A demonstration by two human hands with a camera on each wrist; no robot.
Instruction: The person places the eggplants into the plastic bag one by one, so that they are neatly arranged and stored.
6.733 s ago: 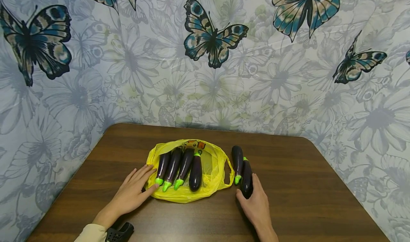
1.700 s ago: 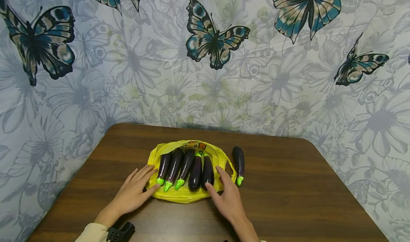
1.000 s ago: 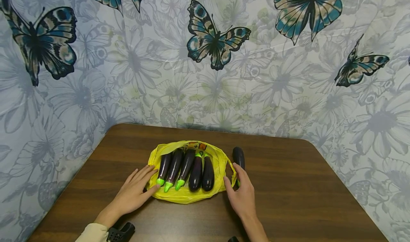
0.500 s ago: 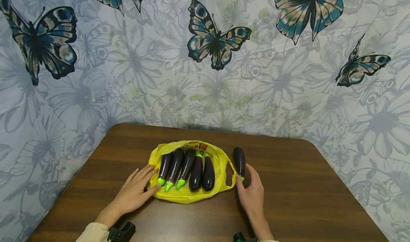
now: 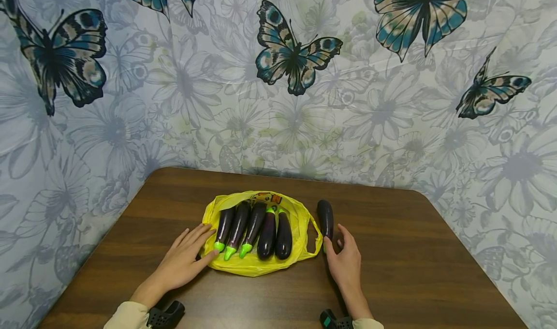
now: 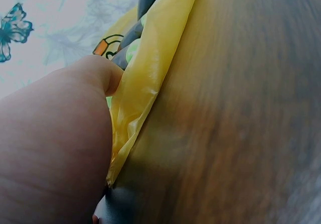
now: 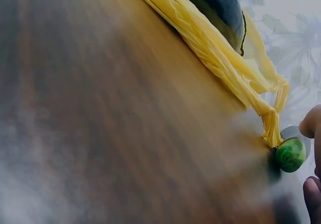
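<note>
In the head view my left hand (image 5: 184,263) rests on the left edge of a yellow plastic bag (image 5: 243,269), fingers spread and fairly straight. Several dark eggplants lie side by side in the bag's mouth, among them one eggplant (image 5: 284,237) at the right end. One more eggplant (image 5: 325,215) lies on the table just right of the bag handle. Close beside its near end is my right hand (image 5: 345,266), thumb in front of the stem end and forefinger apart from it. The right wrist view shows the green stem cap (image 7: 291,154) next to my thumb, not enclosed.
A brown wooden table (image 5: 404,251) carries everything. Its far edge meets a wall (image 5: 370,140) covered with flowers and butterflies. The bag's loop handle (image 5: 314,237) lies very near the loose eggplant. Black wrist devices (image 5: 167,314) sit by both sleeves.
One of two loose eggplants moved left into the bag; my right hand let go of it and went back right to the remaining one. My left hand stayed put.
</note>
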